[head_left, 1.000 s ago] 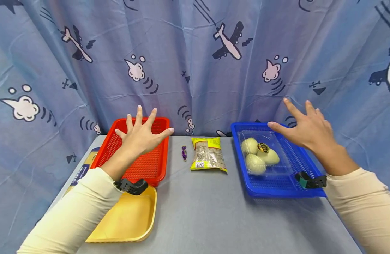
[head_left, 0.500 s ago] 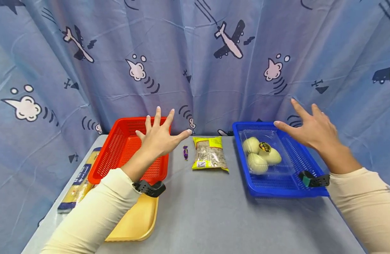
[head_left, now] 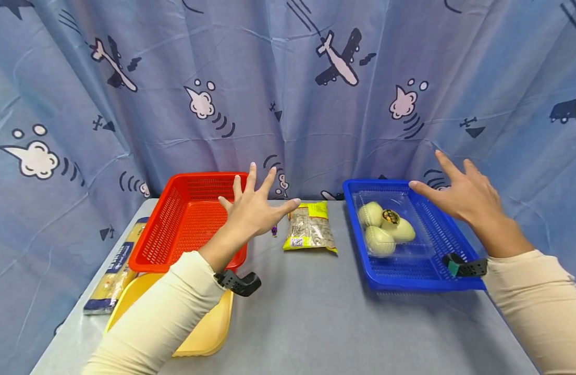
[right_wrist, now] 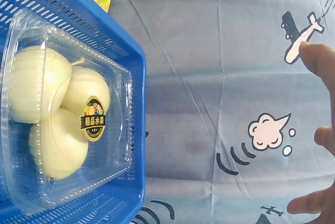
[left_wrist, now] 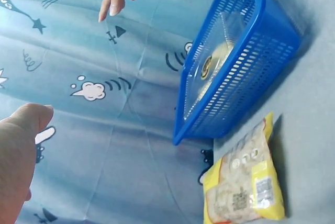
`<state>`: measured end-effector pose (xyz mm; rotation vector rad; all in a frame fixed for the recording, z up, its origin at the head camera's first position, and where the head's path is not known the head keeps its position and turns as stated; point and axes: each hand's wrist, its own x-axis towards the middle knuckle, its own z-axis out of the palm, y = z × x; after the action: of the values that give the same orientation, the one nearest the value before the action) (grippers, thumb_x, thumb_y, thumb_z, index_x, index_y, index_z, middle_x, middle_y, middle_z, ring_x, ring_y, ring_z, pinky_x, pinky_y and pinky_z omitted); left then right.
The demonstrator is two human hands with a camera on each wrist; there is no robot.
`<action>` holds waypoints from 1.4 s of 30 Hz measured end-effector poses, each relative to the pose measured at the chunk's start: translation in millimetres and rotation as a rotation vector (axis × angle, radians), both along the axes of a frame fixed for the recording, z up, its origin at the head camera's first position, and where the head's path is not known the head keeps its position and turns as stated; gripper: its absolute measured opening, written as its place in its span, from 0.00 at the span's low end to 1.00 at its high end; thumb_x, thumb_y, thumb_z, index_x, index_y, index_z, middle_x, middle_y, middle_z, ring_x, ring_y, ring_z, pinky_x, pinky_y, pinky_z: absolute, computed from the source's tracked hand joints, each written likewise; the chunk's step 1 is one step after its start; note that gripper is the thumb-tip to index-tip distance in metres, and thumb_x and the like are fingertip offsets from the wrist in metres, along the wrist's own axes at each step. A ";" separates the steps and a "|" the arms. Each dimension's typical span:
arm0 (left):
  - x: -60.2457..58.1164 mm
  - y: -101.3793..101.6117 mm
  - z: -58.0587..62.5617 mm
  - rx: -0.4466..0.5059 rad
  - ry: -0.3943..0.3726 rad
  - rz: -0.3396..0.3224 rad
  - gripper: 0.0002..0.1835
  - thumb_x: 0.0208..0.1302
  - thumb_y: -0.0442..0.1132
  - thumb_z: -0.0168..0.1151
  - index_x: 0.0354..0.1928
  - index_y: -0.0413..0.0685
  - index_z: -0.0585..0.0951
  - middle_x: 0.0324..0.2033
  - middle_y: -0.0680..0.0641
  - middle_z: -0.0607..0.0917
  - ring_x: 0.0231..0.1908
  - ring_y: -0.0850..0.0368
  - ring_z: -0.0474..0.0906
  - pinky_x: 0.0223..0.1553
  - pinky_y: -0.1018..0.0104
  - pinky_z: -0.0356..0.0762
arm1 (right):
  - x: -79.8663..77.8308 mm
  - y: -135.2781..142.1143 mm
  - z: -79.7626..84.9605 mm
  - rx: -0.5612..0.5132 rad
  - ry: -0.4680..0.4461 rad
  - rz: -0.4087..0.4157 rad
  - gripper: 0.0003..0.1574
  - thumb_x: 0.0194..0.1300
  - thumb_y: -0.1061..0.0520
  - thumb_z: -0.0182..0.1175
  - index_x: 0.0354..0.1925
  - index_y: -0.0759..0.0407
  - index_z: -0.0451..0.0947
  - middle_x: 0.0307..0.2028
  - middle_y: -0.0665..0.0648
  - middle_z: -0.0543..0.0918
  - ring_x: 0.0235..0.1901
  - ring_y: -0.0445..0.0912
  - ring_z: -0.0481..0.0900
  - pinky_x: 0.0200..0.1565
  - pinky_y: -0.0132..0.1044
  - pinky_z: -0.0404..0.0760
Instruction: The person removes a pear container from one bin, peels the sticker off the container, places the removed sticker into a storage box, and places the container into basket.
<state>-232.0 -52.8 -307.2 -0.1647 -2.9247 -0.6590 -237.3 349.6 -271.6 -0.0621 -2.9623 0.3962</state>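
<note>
My left hand [head_left: 252, 211] hangs in the air with fingers spread, between the red basket [head_left: 208, 224] and a yellow-edged plastic packet [head_left: 311, 226]. It holds nothing and partly covers a small purple-wrapped candy [head_left: 274, 231]. Over the far right side of the blue basket [head_left: 377, 284] hovers my right hand [head_left: 470, 195], its fingers spread and nothing in them. Inside that basket lies a clear plastic box [right_wrist: 123, 130] of pale round fruit [right_wrist: 60, 143] with a black and gold label. In the left wrist view the packet [left_wrist: 243, 182] lies beside the blue basket.
A yellow tray [head_left: 208, 328] stands in front of the red basket, partly under my left sleeve. Along the table's left edge lies a long yellow and blue package [head_left: 111, 276]. A blue curtain [head_left: 288, 104] with airplane prints hangs behind the grey table [head_left: 316, 317].
My left hand has moved right, from over the red basket to beside the packet, uncovering the long package and partly covering the candy. My right hand has shifted slightly right.
</note>
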 end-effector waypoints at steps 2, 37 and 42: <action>0.4 3.6 -2.9 -0.005 0.007 -0.008 0.51 0.50 0.82 0.45 0.75 0.74 0.50 0.75 0.49 0.37 0.70 0.33 0.34 0.55 0.21 0.32 | -0.2 1.5 -2.0 -0.002 -0.001 -0.003 0.62 0.59 0.20 0.46 0.76 0.41 0.29 0.67 0.83 0.37 0.58 0.85 0.44 0.46 0.80 0.49; 6.5 74.4 -49.0 0.027 -0.082 -0.125 0.49 0.51 0.81 0.48 0.74 0.78 0.51 0.75 0.52 0.38 0.70 0.32 0.32 0.52 0.19 0.32 | -5.8 14.9 -33.6 -0.055 -0.043 -0.013 0.65 0.58 0.19 0.46 0.76 0.44 0.28 0.66 0.85 0.40 0.57 0.87 0.44 0.46 0.81 0.47; 8.1 82.4 -57.9 0.028 -0.095 -0.134 0.48 0.50 0.81 0.48 0.74 0.78 0.52 0.75 0.52 0.38 0.70 0.32 0.31 0.52 0.19 0.33 | -5.8 17.0 -39.0 -0.071 -0.057 -0.002 0.64 0.59 0.19 0.46 0.76 0.44 0.27 0.66 0.85 0.40 0.58 0.86 0.43 0.46 0.81 0.47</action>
<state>-223.9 29.7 -365.1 -0.3376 -3.0140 -0.7468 -243.1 366.5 -310.6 -0.0856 -3.0032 0.5069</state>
